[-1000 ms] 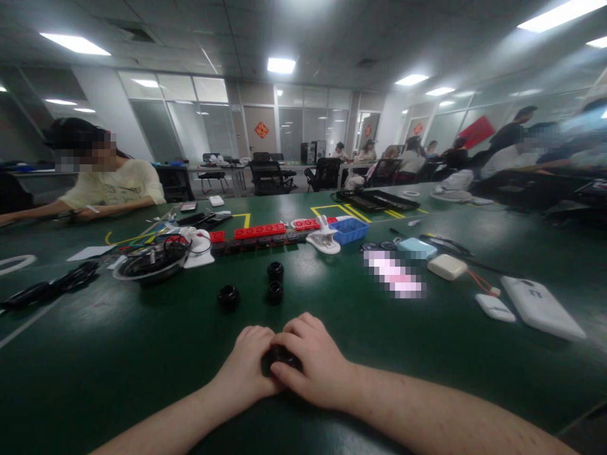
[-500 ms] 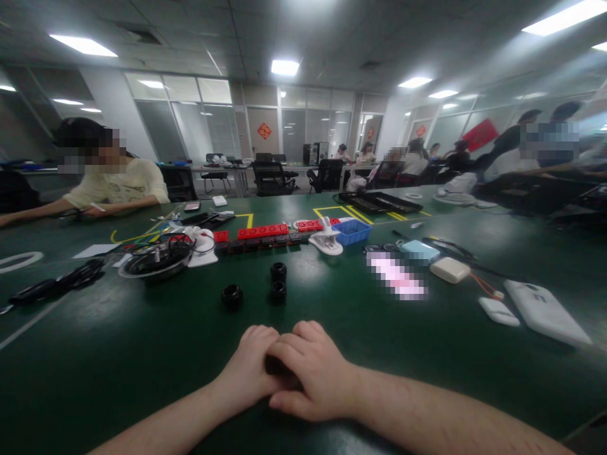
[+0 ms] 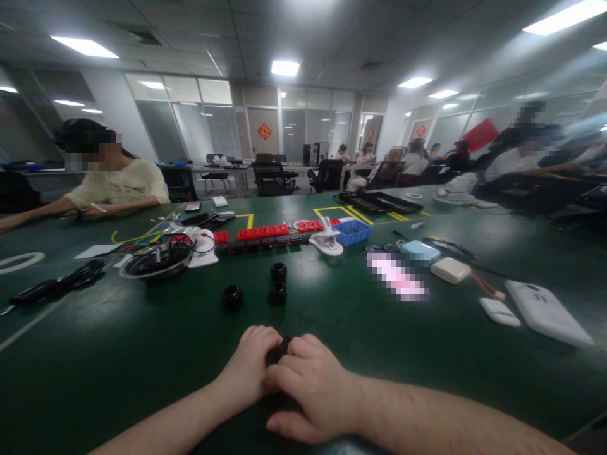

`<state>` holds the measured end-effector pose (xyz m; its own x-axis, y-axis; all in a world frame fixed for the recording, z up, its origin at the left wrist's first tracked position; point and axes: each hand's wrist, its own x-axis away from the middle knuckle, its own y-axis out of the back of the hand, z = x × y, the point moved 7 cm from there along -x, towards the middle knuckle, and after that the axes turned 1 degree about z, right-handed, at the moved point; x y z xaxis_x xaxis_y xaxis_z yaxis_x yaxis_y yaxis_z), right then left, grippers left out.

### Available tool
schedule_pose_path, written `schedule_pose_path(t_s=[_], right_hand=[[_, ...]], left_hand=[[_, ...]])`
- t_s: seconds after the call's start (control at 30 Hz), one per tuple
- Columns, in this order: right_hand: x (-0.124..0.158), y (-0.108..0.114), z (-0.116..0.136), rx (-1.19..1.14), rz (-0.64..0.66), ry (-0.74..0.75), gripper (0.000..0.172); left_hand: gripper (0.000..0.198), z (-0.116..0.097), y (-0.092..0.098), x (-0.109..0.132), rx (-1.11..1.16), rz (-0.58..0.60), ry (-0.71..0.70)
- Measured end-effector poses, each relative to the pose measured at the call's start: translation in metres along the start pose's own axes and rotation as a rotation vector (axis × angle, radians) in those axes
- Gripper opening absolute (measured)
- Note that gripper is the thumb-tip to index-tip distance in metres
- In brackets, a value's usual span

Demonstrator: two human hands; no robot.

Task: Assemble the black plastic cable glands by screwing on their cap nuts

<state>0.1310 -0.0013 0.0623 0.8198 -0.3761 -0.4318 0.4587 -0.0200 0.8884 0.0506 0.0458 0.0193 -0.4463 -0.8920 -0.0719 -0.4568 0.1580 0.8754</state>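
Both my hands meet just above the near part of the green table. Between them is a black ring-shaped piece, mostly hidden by the fingers. My left hand has its fingers curled against the left of that piece. From the right, my right hand bends its fingers over it, thumb held lower and apart. Farther out stand three similar black rounded pieces: one on the left, and two in a column, the nearer and the farther. Their exact kind cannot be made out.
Across the table lie a metal bowl with cables, a red-and-black strip of blocks, a white clip stand and a blue bin. A white power bank lies right. A person sits far left.
My right hand has shifted slightly downward and its fingers have moved, so more of the black ring-shaped piece shows between the hands. My left hand stays almost in place.
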Motion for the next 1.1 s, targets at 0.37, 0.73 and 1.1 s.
schedule_pose_path(t_s=[0.37, 0.73, 1.1], right_hand=[[0.001, 0.006, -0.009, 0.039, -0.043, -0.097, 0.025], [0.003, 0.010, -0.026, -0.010, -0.063, -0.250, 0.026], [0.002, 0.011, -0.033, -0.015, -0.045, -0.327, 0.027]], left_hand=[[0.014, 0.008, 0.001, -0.002, -0.005, -0.057, 0.101], [0.016, 0.006, 0.001, -0.002, -0.027, -0.054, 0.058], [0.019, 0.002, 0.005, -0.001, 0.023, -0.062, 0.052]])
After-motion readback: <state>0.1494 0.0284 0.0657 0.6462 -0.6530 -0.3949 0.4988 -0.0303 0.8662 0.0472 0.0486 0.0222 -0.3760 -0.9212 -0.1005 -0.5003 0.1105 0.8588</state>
